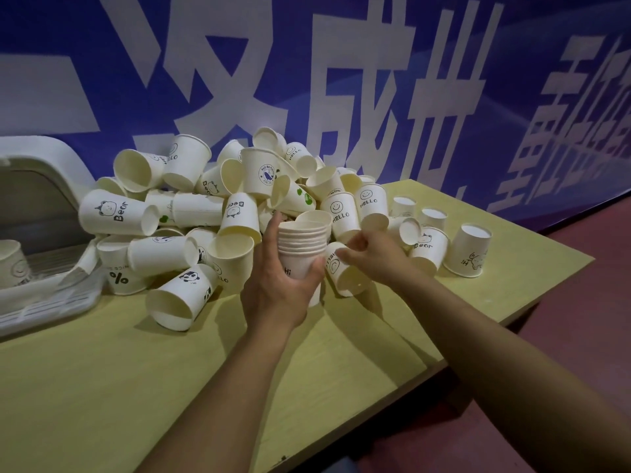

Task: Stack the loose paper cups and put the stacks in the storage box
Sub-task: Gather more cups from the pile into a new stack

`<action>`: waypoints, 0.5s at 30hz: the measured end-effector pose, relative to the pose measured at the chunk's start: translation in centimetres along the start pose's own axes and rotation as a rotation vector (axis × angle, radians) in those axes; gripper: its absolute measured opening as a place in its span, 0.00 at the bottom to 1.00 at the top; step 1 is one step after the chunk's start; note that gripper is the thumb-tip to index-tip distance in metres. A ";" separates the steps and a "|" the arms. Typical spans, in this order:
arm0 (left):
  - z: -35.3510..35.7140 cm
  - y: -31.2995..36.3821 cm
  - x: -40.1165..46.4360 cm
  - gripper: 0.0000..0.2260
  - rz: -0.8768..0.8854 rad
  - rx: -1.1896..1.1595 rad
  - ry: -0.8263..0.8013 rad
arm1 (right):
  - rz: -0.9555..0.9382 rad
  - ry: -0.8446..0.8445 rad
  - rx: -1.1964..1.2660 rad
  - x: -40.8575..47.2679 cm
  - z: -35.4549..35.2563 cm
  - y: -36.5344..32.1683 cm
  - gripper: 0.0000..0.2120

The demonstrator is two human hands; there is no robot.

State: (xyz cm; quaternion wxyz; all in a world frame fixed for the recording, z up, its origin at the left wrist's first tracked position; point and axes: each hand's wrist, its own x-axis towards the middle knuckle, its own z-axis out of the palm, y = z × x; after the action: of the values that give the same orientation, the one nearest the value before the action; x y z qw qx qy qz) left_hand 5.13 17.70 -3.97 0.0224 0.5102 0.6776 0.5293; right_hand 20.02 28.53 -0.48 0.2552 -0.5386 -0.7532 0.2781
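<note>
A heap of loose white paper cups (191, 209) with printed faces and words lies against the back wall on the table. My left hand (276, 288) grips a stack of several nested cups (302, 247), held upright in front of the heap. Just right of the stack, my right hand (374, 252) curls its thumb and fingers round the base end of a single "HELLO" cup (346, 276) lying on its side. The white storage box (41, 302) stands open at the left edge, with one cup (13, 264) visible inside.
A few cups stand upside down at the right of the heap, such as the cup (473, 250) near the table's right edge. The yellow-green table (102, 387) ends at a diagonal edge on the right, above red floor. A blue banner (444, 80) forms the back wall.
</note>
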 end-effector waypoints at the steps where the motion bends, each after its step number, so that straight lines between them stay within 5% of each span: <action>1: 0.0 0.0 0.0 0.40 -0.009 0.007 -0.011 | 0.039 -0.063 0.052 0.0 -0.1 0.1 0.15; 4: 0.2 0.0 -0.1 0.41 -0.022 0.028 -0.051 | 0.091 -0.232 0.126 -0.2 -1.1 0.6 0.27; 6: 0.2 0.0 -0.1 0.40 -0.010 0.024 -0.071 | 0.079 -0.242 0.112 -0.8 -2.0 0.8 0.26; 12: 0.1 0.5 -0.4 0.40 0.050 -0.191 -0.252 | -0.020 0.131 0.366 -2.7 -5.1 0.6 0.38; 15: 0.3 0.7 -0.7 0.38 0.106 -0.257 -0.431 | -0.142 0.261 0.408 -3.2 -5.9 0.0 0.36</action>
State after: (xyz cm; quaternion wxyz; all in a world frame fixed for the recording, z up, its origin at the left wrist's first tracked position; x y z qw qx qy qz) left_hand 6.05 17.38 -3.93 0.2031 0.6392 0.5565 0.4904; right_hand 24.96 26.30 3.46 0.4726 -0.4528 -0.6783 0.3339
